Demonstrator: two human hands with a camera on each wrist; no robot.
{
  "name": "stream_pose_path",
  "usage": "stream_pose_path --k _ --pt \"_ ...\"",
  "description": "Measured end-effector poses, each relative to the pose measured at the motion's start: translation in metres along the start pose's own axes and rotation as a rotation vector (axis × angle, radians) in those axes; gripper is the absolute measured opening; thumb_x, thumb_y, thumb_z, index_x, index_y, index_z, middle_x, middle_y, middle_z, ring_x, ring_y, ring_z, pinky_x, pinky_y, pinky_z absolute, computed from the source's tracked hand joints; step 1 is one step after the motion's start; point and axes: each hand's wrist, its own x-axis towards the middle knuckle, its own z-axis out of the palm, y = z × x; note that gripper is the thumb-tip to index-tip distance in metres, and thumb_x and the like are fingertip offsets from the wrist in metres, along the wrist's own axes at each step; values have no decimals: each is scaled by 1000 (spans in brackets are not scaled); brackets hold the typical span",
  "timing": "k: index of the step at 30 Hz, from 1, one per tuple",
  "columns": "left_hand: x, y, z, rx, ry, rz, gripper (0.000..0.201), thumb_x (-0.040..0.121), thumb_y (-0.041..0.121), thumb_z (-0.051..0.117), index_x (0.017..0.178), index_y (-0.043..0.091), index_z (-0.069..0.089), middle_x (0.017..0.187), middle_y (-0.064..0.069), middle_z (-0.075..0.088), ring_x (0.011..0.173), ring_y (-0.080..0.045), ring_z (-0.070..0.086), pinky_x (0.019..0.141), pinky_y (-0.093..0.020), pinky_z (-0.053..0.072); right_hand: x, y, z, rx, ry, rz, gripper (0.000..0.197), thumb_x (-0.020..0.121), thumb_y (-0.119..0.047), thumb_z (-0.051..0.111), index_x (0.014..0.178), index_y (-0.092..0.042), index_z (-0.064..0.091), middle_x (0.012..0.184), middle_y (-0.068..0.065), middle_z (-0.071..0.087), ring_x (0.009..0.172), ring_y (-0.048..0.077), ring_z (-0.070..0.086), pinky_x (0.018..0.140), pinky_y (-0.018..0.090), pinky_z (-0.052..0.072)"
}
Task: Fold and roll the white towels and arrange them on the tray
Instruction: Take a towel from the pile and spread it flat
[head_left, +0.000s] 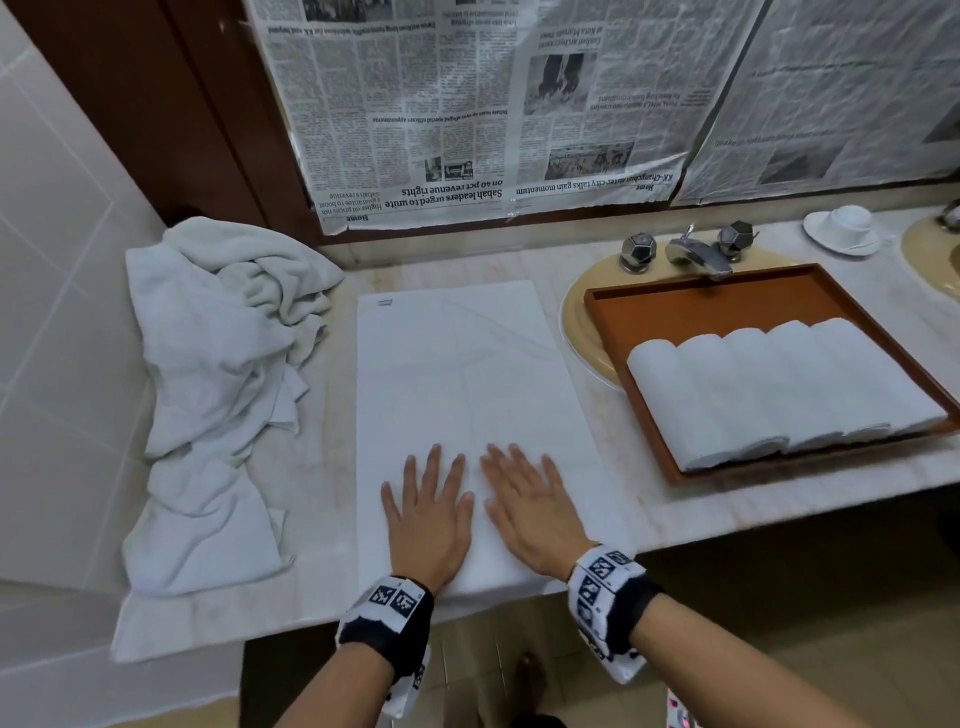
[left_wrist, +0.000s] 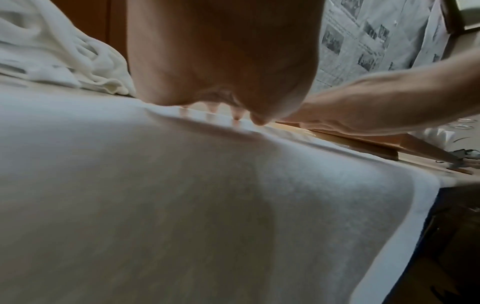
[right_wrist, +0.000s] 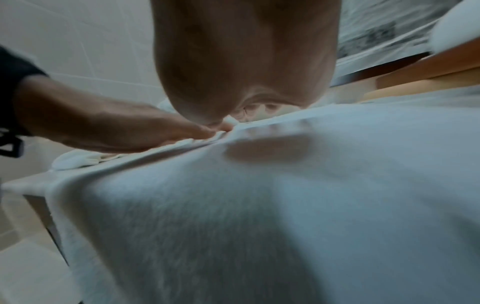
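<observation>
over on the left, a heap of crumpled white towels (head_left: 218, 364) lay bunched against the tiled wall (head_left: 52, 312), spilling down along the marble counter (head_left: 332, 519) toward its front edge. just beside the heap, a flat white towel (head_left: 467, 384) was stretched lengthwise on the counter, its near end draped a little over the front edge and a small label showing at its far left corner. the left hand (head_left: 428, 514) lay palm down on the near part of that towel, fingers straight and slightly spread, pressing the cloth flat. the right hand (head_left: 524, 504) lay close beside it in the same way, fingers fanned and flat, nothing pinched; from the wrist views the two thumbs looked nearly touching. each wrist wore a black and white patterned band (head_left: 389, 618).

further right, a brown tray (head_left: 691, 301) sat across a beige sink basin (head_left: 582, 332), below the chrome tap (head_left: 696, 254) and its two faceted knobs. five rolled white towels (head_left: 779, 384) lay side by side in the near half of the tray, touching one another. beyond it, an upturned white cup on a saucer (head_left: 844, 226) stood on the counter. upside-down newspaper sheets (head_left: 467, 104) covered the wall behind.
</observation>
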Motion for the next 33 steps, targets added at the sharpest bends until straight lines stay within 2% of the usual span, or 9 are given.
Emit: stream_pose_path --k 3,7,12,14,16,18,21,29,33 --pt "13 5 3 26 -13 -2 67 91 58 -6 156 45 2 161 18 -15 153 -19 -13 118 -55 -11 28 4 0 -12 -78 -25 64 100 -51 0 159 -25 -1 162 -13 -13 151 12 -12 122 44 -8" --pt "25 -22 0 20 43 -75 62 95 62 4 156 47 7 165 14 -3 153 -18 -4 119 -50 -8 41 49 -7 -52 -81 -22 71 93 -58 -6 157 -28 -10 158 -16 -25 150 10 -18 121 40 -11" --pt "39 -44 -16 30 42 -212 74 86 67 -5 157 42 -2 165 11 -13 153 -20 -9 121 -50 -1 56 99 -25 -13 -82 168 74 92 -60 -9 154 -20 -16 158 -10 -26 148 7 -18 122 38 -10" --pt "48 -41 -21 22 42 -221 77 86 65 -4 158 39 2 166 7 -8 154 -23 -6 121 -51 -1 64 99 -31 -30 3 108 74 97 -55 -3 157 -13 3 162 -4 -8 152 12 3 122 41 2" --pt "62 -31 -19 11 21 -152 72 90 63 1 157 38 8 166 9 -4 154 -22 -4 121 -52 -2 73 87 -29 -66 -7 -29 65 105 -47 7 152 -12 35 160 2 26 144 19 36 114 44 18" --pt "79 -20 -15 30 20 -46 63 97 57 11 157 39 17 166 9 4 153 -22 4 120 -56 5 86 70 -22 -67 -50 -144 60 105 -44 14 147 -14 45 154 2 41 139 19 44 109 44 22" --pt "104 -6 -10 49 0 18 58 100 54 9 157 42 15 165 13 -1 153 -21 1 120 -56 4 111 56 -19 -78 -69 -167 58 105 -46 21 150 -15 41 157 1 38 143 19 38 110 46 19" --pt "168 -6 -25 71 -19 2 62 96 56 0 157 43 3 165 13 -13 152 -20 -14 119 -55 -6 174 67 -34 -50 -95 -68 61 105 -50 12 154 -20 32 161 -4 27 147 21 30 113 47 14" --pt "201 -6 -33 51 -7 -14 60 97 54 5 156 44 9 165 12 -7 154 -21 -6 119 -58 -1 207 71 -45 -26 -69 -81 70 98 -56 -4 159 -24 8 165 -9 1 153 18 0 120 43 -10"
